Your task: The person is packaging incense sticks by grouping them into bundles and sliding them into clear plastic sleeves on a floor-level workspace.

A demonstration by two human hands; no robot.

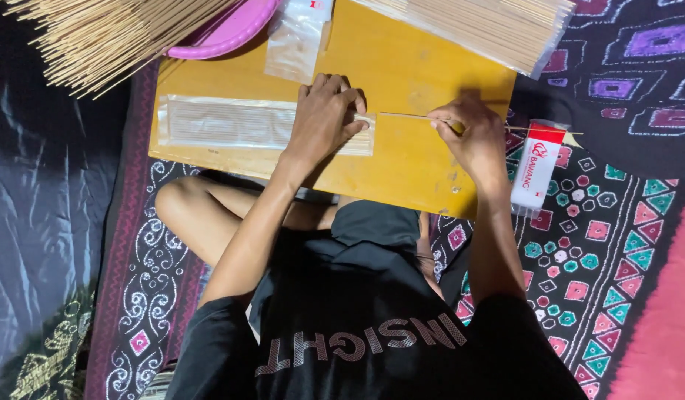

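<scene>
Head view shows the yellow board on my lap; on it lies the clear bag of sticks, its open end pressed by my left hand. My right hand pinches one thin stick at the opening.

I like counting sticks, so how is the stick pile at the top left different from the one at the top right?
The left stick pile lies loose and fanned out over the dark cloth; the right stick pile is packed straight inside a clear bag. The left one lies beside a pink bowl; the right one lies on the yellow board. Both are thin, pale sticks.
</scene>
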